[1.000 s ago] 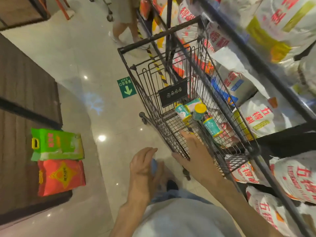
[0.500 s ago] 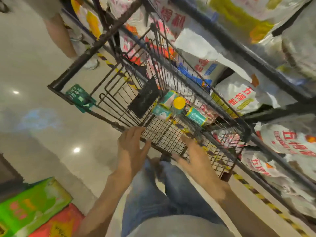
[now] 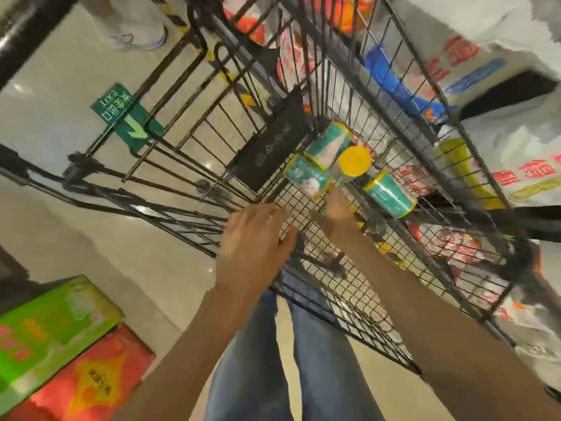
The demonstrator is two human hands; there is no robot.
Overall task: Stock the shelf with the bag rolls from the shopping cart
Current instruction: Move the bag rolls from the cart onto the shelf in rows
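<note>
Several teal bag rolls with yellow ends lie on the floor of the black wire shopping cart point(image 3: 358, 287): one at the left point(image 3: 306, 176), one behind it point(image 3: 329, 144), one standing on end with its yellow cap up point(image 3: 353, 162), one at the right point(image 3: 390, 192). My right hand point(image 3: 338, 212) reaches down inside the cart, fingertips just short of the rolls, holding nothing. My left hand point(image 3: 256, 238) hovers with fingers spread over the cart's near wire wall, empty. The shelf point(image 3: 540, 220) runs along the right.
White sacks with red lettering point(image 3: 522, 165) fill the shelf behind the cart. A green pack point(image 3: 51, 332) and a red pack point(image 3: 91, 384) lie at the lower left. Another person's shoe point(image 3: 136, 34) stands on the pale floor beyond the cart. A green exit sign point(image 3: 121, 117) marks the floor.
My view has dropped closer over the cart. My right hand has pushed deeper into the cart toward the rolls, and my left hand has come up to the cart's near wall.
</note>
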